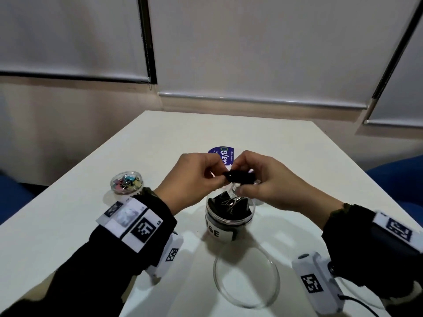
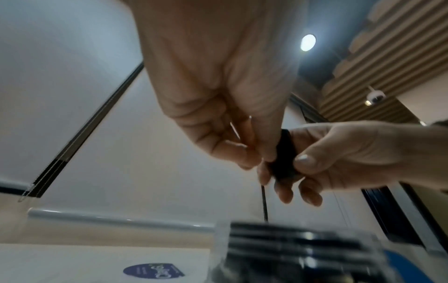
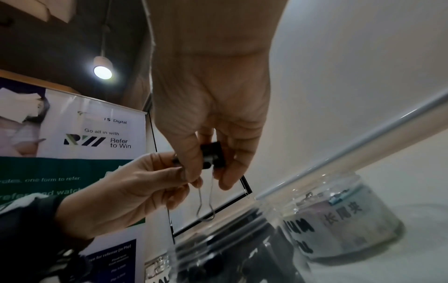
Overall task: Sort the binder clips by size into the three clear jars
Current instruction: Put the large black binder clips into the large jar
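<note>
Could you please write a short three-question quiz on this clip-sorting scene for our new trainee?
1. True or false: both hands hold the black binder clip above the open jar of black clips.
2. What fills the small jar near the left hand?
A. Coloured clips
B. Coins
C. Nothing
3. Fill in: the clear lid lies on the ___.

Key:
1. True; the right hand shares the grip.
2. A
3. table
</note>
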Tool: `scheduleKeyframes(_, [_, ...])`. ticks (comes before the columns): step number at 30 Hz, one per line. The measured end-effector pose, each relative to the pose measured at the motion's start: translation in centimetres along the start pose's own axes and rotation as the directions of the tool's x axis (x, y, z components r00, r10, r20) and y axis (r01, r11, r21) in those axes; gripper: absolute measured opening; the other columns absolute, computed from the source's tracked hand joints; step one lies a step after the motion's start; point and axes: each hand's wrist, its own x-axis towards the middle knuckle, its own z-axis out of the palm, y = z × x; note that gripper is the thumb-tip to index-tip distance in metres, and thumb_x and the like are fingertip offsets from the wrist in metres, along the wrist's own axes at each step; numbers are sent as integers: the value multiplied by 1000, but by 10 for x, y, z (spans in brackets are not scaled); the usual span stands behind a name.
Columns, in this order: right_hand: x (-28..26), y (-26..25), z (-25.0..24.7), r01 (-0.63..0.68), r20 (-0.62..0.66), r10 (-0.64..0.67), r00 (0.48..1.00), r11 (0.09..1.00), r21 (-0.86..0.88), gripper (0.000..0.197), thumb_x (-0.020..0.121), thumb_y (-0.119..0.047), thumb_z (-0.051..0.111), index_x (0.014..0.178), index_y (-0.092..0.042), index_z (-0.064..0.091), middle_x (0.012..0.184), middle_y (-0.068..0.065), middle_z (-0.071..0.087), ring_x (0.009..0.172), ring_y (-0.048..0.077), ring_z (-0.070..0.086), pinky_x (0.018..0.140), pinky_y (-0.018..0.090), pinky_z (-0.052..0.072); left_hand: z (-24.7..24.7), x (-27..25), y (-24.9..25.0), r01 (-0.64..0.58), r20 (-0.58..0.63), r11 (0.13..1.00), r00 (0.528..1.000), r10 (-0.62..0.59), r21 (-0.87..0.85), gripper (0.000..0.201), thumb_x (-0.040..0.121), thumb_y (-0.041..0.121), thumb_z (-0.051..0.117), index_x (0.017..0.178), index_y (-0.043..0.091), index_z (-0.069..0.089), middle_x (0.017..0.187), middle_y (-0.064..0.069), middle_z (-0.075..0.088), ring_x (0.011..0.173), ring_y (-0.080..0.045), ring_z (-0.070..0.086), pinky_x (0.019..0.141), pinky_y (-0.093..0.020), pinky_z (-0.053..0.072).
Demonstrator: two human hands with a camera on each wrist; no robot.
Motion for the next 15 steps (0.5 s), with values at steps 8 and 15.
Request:
scheduleKeyframes(8, [-11, 2, 2, 2, -4, -3, 1000, 990, -144, 39, 76, 7, 67, 88, -29, 58, 94, -1, 63, 80, 19, 62, 72, 27, 50, 6, 2, -9, -56, 40, 980, 998, 50, 193, 18, 81, 8, 65, 73, 25, 61, 73, 7, 66, 68, -10, 63, 64, -25, 52])
scheduleKeyframes(15, [-21, 1, 14, 1, 68, 33, 997, 889, -457, 36, 80, -3, 65, 100, -31, 61, 82, -21, 55, 76, -2, 51, 69, 18, 43, -7, 0, -17, 23, 80, 965, 996, -45, 261, 24, 89, 7, 55, 99, 25, 69, 97, 12, 69, 80, -7, 63, 71, -11, 45])
